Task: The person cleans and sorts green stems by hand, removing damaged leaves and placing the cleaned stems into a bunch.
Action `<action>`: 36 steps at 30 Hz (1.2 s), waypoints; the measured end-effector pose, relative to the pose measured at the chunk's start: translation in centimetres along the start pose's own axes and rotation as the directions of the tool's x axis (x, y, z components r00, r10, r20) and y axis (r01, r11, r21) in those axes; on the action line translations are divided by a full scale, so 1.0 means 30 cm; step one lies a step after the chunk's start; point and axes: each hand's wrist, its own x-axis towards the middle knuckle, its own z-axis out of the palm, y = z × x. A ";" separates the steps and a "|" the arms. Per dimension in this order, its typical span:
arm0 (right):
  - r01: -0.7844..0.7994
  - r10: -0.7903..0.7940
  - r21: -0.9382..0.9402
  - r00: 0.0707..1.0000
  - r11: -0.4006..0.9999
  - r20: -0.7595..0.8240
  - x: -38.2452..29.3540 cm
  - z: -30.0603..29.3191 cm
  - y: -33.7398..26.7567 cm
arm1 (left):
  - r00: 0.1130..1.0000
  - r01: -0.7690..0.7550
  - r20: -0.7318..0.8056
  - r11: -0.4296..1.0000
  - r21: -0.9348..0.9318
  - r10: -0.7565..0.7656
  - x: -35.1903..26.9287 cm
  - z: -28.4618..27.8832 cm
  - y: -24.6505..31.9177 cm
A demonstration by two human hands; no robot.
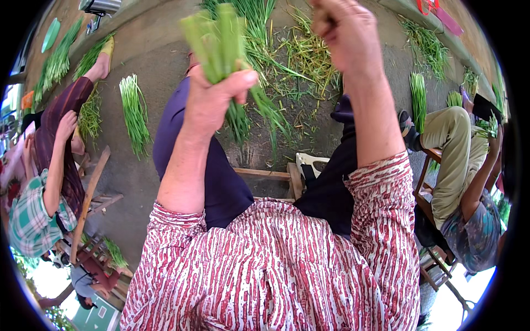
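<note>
My left hand [217, 97] is wrapped around a bunch of green leafy stalks [225, 45], perhaps garlic chives. Their pale cut ends point up and away from me, and the dark leaf tips hang below the fist. The bunch is blurred. At the top edge of the view is my right hand [350, 35], raised with curled fingers; whether anything is between them cannot be made out. Beyond the held bunch lies a heap of long green stalks [261, 20] on the ground. To its right, below my right hand, spreads a litter of yellowed leaves [310, 58].
A neat stalk bundle [134, 116] lies left of my knee, another [418, 99] to the right. A person in a plaid shirt [31, 215] sits at left; another in khaki trousers [449, 145] sits at right, holding stalks. Between my legs shows a wooden stool frame [265, 174].
</note>
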 end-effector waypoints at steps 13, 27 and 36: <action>-0.042 0.107 0.419 0.986 0.907 -0.131 -0.165 -0.470 0.060 | 0.982 -0.184 -0.118 0.632 -0.752 0.146 -0.122 -0.458 0.027; -0.108 0.111 0.030 0.984 0.994 -0.139 -0.409 -0.366 0.062 | 0.944 -0.319 -0.195 0.583 -0.747 0.266 -0.173 -0.551 0.099; -0.182 0.188 -0.126 0.982 0.975 0.031 -0.458 -0.251 0.071 | 0.935 -0.341 -0.209 0.567 -0.750 0.286 -0.183 -0.573 0.100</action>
